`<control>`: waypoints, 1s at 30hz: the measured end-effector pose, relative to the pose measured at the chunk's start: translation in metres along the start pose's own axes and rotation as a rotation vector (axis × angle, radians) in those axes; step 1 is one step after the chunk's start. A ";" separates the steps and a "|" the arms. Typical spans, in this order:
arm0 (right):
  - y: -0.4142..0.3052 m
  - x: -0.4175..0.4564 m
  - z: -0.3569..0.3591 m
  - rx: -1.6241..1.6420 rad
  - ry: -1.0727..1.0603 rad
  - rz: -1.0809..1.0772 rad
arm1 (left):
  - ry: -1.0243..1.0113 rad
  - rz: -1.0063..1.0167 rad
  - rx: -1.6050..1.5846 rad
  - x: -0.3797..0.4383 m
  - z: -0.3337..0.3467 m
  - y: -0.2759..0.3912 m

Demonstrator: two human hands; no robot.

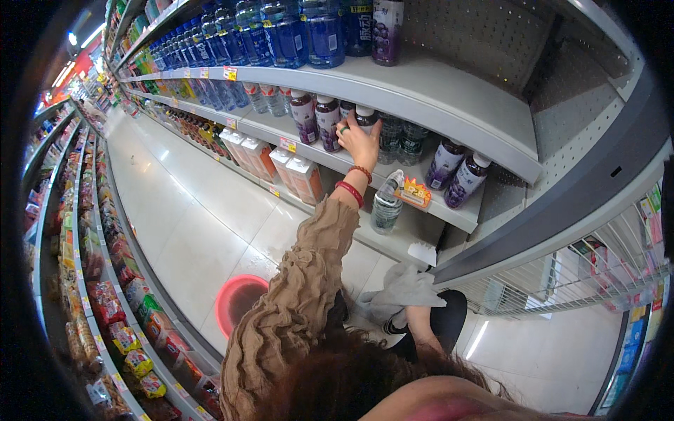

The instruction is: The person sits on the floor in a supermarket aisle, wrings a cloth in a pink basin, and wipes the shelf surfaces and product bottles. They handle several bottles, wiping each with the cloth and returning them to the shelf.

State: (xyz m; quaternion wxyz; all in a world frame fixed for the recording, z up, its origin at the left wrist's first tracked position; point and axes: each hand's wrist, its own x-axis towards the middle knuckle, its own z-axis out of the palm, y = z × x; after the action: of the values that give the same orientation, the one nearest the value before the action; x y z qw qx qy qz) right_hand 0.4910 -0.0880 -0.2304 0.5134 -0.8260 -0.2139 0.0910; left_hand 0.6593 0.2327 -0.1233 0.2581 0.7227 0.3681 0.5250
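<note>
My left hand [360,138], with a green ring and red bracelets above a brown ruffled sleeve, grips a dark bottle with a white cap [365,114] on the middle shelf. Similar bottles with purple grape labels [304,118] stand to its left, and clear water bottles [390,138] to its right. Low at the right, my right hand [417,317] holds a grey cloth [404,288], which covers most of its fingers. A large clear plastic bottle [387,208] with a handle stands on the bottom shelf beside an orange price sign [415,192].
Blue drink bottles [284,34] line the shelf above. Two grape-labelled bottles [465,180] stand near the shelf's right end. White and orange cartons [304,179] are lower down. A pink basin [226,302] sits on the tiled floor. Snack shelves [118,363] run along the left; a wire rack [574,271] is at right.
</note>
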 end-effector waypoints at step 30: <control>0.013 0.025 0.006 0.358 -0.065 0.032 | -0.297 0.121 -0.510 0.154 -0.006 0.154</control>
State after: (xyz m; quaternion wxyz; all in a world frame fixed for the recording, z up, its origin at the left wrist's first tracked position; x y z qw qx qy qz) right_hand 0.5145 -0.0775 -0.2432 0.6437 -0.7213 -0.1976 0.1624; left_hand 0.7210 0.2643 0.0828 0.4507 0.7240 0.1388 0.5034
